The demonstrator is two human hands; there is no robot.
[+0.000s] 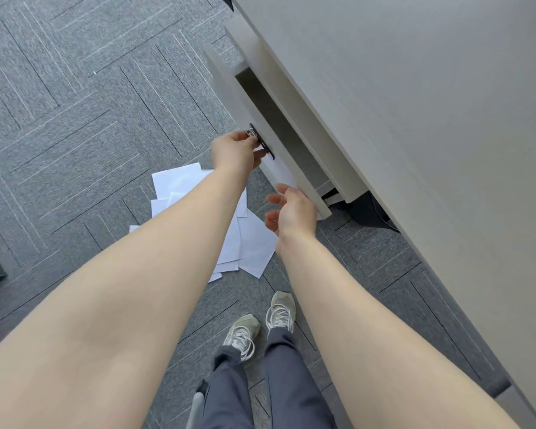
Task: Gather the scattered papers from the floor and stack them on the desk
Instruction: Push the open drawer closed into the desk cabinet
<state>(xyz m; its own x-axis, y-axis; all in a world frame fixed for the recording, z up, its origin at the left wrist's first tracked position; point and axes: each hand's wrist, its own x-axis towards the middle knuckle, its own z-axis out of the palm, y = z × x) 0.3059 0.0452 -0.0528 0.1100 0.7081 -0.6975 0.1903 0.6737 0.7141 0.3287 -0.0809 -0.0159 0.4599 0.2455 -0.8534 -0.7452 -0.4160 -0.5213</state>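
Grey carpet [75, 125] across the left, patterned in angled blocks with thin pale lines. At the far left edge, a dark-framed corner of something, too cut off to identify. Toward the middle, white papers [254, 243] lying loose on the carpet in an overlapping fan, partly hidden under the left forearm, just beside the drawer front and not on the desk. Above them, left hand [235, 153] reaching out, fingers pinched around the dark metal handle [260, 142] on the drawer [257, 119] front. Drawer pulled partway out from under the desk [430, 103], its inside in shadow, with a bit of white at its near end that may be paper; cannot tell for sure. Just to the right, right hand [291, 212] held near the drawer's near corner, fingers loosely curled and spread, holding nothing; whether touching the drawer edge cannot be told. Below, two pale laced shoes [260, 326] and grey trousers [270, 382] on the carpet, close to the papers. Filling the right, the plain pale desk top, bare where visible, with dark shapes in shadow beneath its edge
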